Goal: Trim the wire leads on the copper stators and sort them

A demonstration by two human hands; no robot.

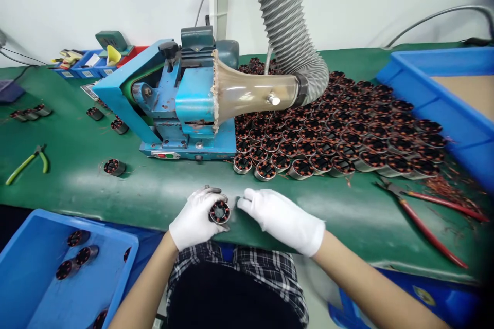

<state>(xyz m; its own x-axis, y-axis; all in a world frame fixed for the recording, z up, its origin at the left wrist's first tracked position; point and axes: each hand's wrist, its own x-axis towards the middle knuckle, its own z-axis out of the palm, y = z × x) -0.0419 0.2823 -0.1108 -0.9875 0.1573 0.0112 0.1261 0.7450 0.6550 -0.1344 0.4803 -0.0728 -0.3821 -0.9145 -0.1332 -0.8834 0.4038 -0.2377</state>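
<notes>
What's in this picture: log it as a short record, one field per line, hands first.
Left hand: white-gloved, holding a wound ring
Right hand: white-gloved, beside the ring, not touching it
Machine: blue machine on the green bench, grey hose above
Stock: many similar parts massed right of the machine
Tools: green-handled pliers far left; red-handled cutters far right
Lower-left: blue bin holding several parts
</notes>
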